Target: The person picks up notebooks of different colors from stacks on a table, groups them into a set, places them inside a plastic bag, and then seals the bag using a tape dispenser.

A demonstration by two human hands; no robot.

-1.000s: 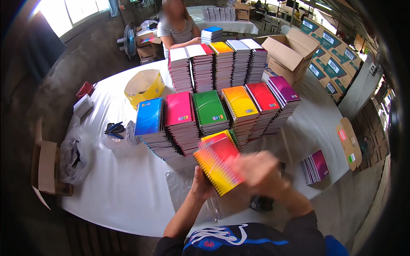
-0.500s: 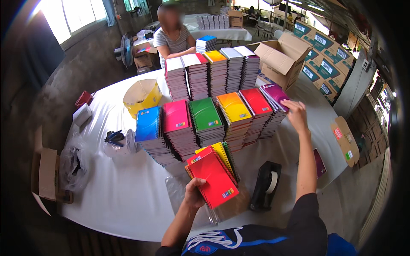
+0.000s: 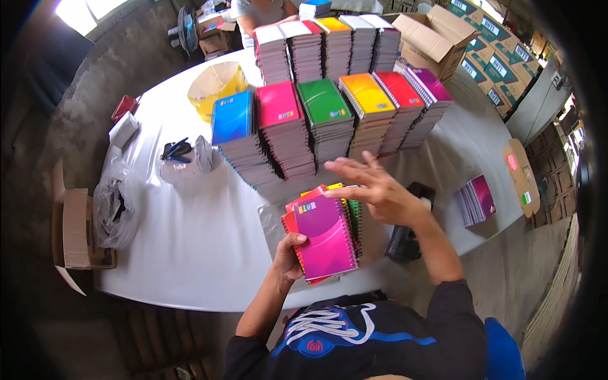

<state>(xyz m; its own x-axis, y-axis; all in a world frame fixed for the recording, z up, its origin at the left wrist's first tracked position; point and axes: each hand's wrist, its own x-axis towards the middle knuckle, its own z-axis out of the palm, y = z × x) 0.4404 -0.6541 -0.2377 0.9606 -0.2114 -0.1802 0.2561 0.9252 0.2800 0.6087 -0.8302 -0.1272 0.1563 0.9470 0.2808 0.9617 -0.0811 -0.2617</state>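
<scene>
A small bundle of spiral notebooks is in my left hand (image 3: 289, 258), thumb over its edge and fingers beneath. On top lies a purple notebook (image 3: 323, 234); red, yellow and green ones stick out under it. My right hand (image 3: 373, 193) hovers over the bundle's upper right corner, fingers spread, holding nothing. Beyond stands a row of notebook stacks: blue (image 3: 232, 120), pink (image 3: 277, 104), green (image 3: 325, 101), yellow (image 3: 367, 94), red (image 3: 399, 90) and purple (image 3: 430, 85). Partly behind my right forearm is a black tape dispenser (image 3: 400, 244).
Taller notebook stacks (image 3: 271, 57) stand behind, near an open carton (image 3: 437, 38) and another person (image 3: 266, 11). A short purple stack (image 3: 476, 199) sits at right. Leftward are a yellow cardboard ring (image 3: 218, 85), pliers-like tools (image 3: 176, 151), a plastic bag (image 3: 117, 212) and a carton (image 3: 79, 228).
My right hand has come back from the purple stack to the bundle. A purple notebook now covers the red one on top. The view has tilted downward.
</scene>
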